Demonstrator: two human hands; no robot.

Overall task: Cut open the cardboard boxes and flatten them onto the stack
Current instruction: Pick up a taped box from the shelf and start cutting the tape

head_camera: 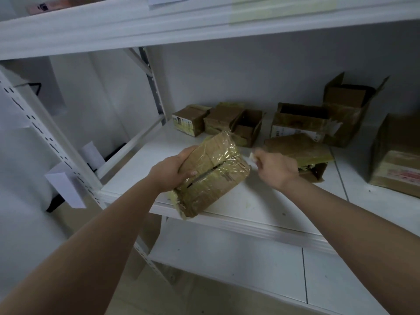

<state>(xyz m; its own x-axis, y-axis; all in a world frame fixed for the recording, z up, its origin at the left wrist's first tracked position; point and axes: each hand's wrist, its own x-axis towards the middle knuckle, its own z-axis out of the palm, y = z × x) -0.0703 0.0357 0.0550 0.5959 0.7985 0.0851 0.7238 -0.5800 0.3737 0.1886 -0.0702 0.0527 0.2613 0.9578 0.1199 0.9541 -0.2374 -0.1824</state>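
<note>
Box: a taped cardboard box (211, 172), held over the front left corner of the shelf (261, 201), its near end past the shelf's front edge.
Axis: long axis runs from near left to far right, tilted; a dark slit along the top follows that line.
Left hand: left hand (175, 171) grips the box's left side, thumb on top, fingers curled round the far edge.
Right hand: right hand (276, 169) is just right of the box, fingers curled; it pinches something pale and blurred, which I cannot identify.
Other boxes: opened and taped boxes (302, 123) stand at the back of the shelf; a flattened piece (300, 151) lies behind the right hand.
</note>
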